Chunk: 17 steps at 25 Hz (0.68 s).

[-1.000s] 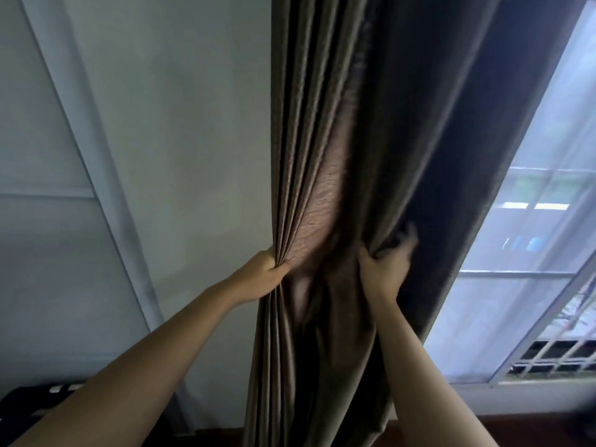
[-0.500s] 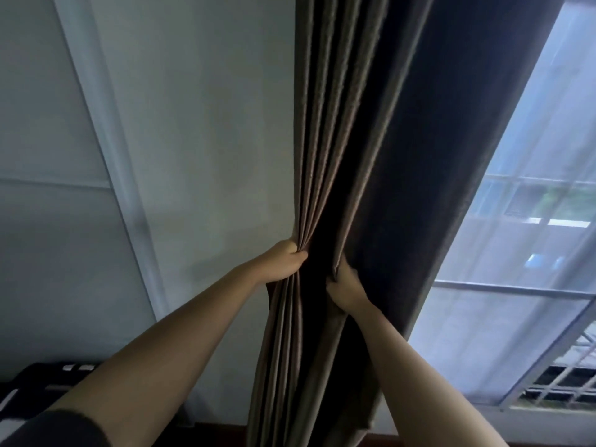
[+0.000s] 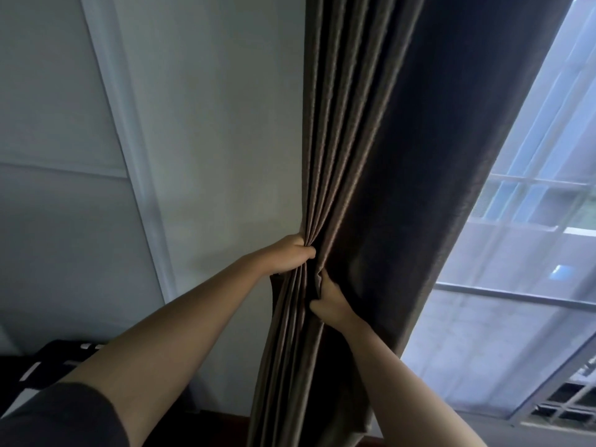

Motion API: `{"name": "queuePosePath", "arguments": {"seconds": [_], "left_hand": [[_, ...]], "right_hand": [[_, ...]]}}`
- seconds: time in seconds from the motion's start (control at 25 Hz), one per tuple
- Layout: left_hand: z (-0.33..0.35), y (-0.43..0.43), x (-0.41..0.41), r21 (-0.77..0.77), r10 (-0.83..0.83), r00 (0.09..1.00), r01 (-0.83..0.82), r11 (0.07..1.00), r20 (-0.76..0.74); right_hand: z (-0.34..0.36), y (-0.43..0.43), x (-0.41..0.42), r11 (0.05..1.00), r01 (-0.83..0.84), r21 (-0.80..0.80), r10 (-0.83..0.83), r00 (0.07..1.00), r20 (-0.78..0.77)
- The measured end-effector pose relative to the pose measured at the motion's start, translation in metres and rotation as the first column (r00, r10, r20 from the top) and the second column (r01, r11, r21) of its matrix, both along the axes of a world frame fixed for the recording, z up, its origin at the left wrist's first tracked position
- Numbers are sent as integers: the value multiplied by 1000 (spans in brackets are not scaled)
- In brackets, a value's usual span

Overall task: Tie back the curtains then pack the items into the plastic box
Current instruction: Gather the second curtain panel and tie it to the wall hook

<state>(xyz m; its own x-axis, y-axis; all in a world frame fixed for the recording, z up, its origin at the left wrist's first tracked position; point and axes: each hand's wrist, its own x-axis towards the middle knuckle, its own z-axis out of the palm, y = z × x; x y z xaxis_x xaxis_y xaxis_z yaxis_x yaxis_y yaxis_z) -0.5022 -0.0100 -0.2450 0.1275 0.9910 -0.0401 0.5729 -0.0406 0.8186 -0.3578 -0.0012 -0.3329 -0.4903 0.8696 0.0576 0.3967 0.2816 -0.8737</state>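
Note:
A dark brown-grey curtain (image 3: 419, 140) hangs in pleats down the middle of the head view, beside a window. My left hand (image 3: 292, 254) is closed around the gathered pleats at the curtain's left edge. Just below and to the right, my right hand (image 3: 330, 300) grips a fold of the same curtain, its fingers partly buried in the cloth. No tie-back, plastic box or items to pack are in view.
A pale wall (image 3: 209, 156) with a white vertical trim (image 3: 129, 156) stands left of the curtain. A window (image 3: 532, 253) with a sheer white drape and bars fills the right. Something dark with white stripes (image 3: 42, 366) lies at the lower left.
The right hand has drawn the curtain's right part leftward, closing up to the left hand and bunching the pleats tighter. More window shows on the right.

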Motion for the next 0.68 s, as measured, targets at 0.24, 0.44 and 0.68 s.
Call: {"name": "queuePosePath", "arguments": {"seconds": [0.24, 0.44, 0.68], "left_hand": [[4, -11, 18, 106, 67, 985, -51, 993, -161], [3, -10, 28, 243, 257, 947, -207, 947, -193], [-4, -12, -11, 225, 87, 985, -51, 973, -150]], "right_hand": [[-8, -5, -15, 999, -53, 13, 52, 995, 88], [12, -19, -8, 983, -180, 41, 170, 969, 179], [14, -38, 74, 274, 827, 490, -699, 522, -489]]}}
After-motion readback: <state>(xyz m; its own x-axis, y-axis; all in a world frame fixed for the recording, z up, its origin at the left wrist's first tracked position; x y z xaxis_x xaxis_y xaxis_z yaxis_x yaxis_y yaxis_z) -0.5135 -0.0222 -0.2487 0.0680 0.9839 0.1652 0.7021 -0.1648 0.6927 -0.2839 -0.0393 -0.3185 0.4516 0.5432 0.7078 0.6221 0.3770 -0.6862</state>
